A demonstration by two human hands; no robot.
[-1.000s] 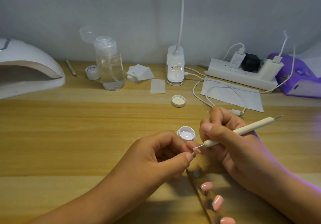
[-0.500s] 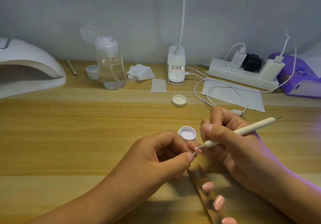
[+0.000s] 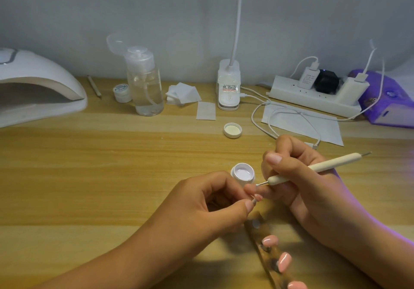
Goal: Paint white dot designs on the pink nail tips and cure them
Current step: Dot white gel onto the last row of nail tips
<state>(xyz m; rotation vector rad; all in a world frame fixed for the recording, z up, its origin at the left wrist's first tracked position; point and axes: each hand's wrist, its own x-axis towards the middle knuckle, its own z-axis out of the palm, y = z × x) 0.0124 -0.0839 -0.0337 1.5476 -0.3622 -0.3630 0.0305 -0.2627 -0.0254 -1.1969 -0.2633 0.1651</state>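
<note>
**Dotting in hand: smear risk at the held tip**

We judge the chief hazard to be a dragged or oversized dot. The pink nail tip, at lower centre of the frame, is pinched only between the left hand's fingers, so a tremor would smear wet gel. The right hand grips the dotting tool pen-fashion. Its point sits just above the tip, beside the open gel pot. The curing lamp stands on the bench at far left.

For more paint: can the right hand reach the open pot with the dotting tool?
Probably yes. The open pot sits right beside the tip of the dotting tool in the right hand, with nothing between; the left hand, pinching a nail tip, lies nearer the person.
</note>
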